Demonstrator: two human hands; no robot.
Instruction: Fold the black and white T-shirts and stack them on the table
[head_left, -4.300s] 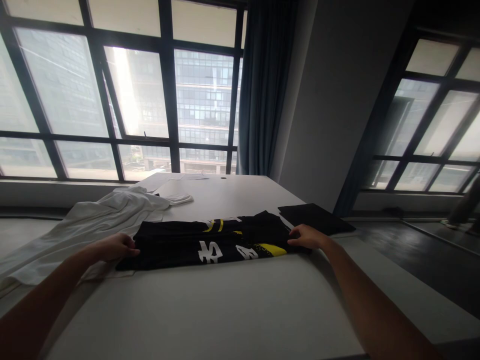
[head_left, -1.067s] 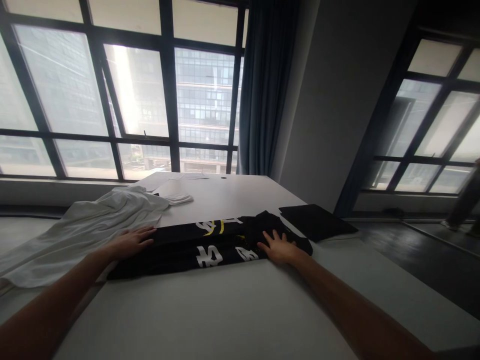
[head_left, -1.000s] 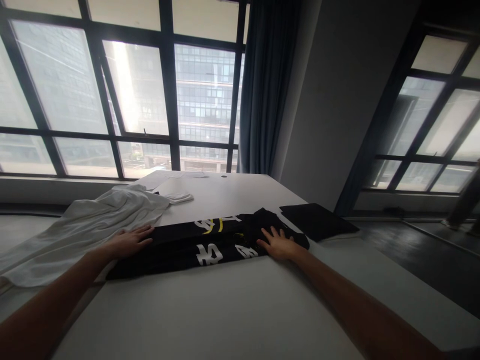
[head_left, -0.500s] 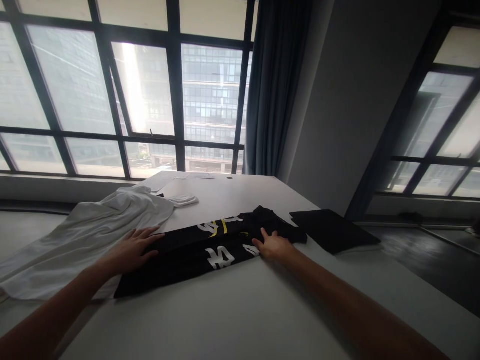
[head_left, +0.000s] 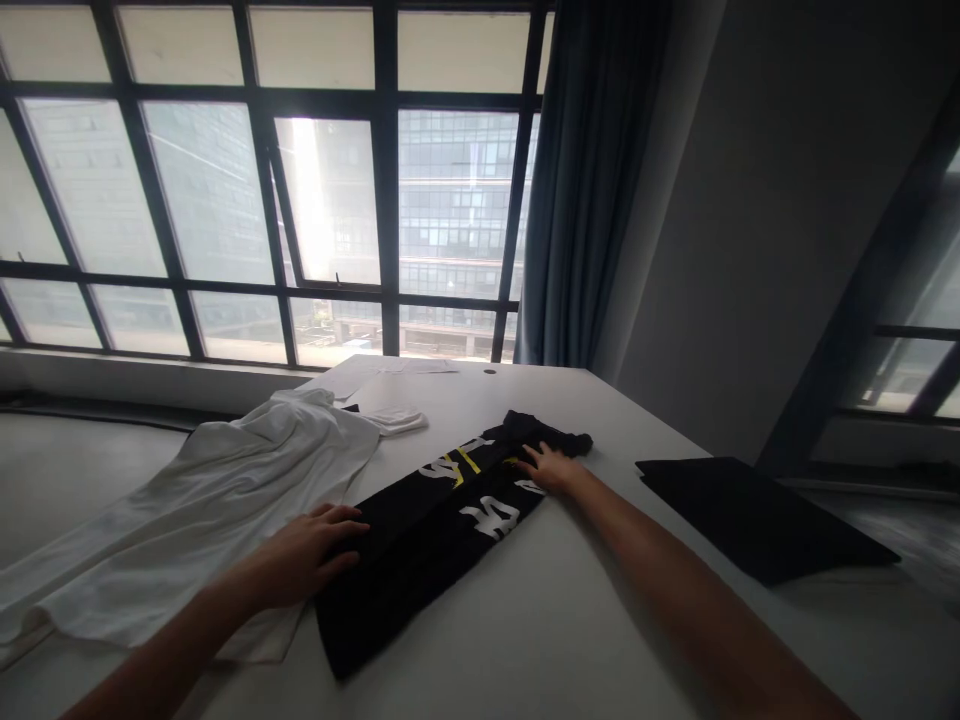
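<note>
A black T-shirt (head_left: 420,550) with white and yellow print lies folded into a long strip, slanting across the white table (head_left: 525,620). My left hand (head_left: 319,550) rests on its near left end, fingers stretched out and thumb apart. Toward the far end, where the cloth is bunched, my right hand (head_left: 551,467) lies on the shirt with its fingers spread. Neither hand visibly grips the fabric. Just left of the black shirt, a white garment (head_left: 247,480) is spread in loose wrinkles, close to my left hand.
On the table's right side lies a flat, folded black cloth (head_left: 765,510). Papers (head_left: 420,367) lie at the far end of the table. Beyond stand a large window (head_left: 457,220), a dark blue curtain (head_left: 585,200) and a grey pillar (head_left: 765,220).
The black T-shirt has turned on the table, its left end swinging nearer to me. Both hands have moved along with it, still on the cloth. My view has shifted left.
</note>
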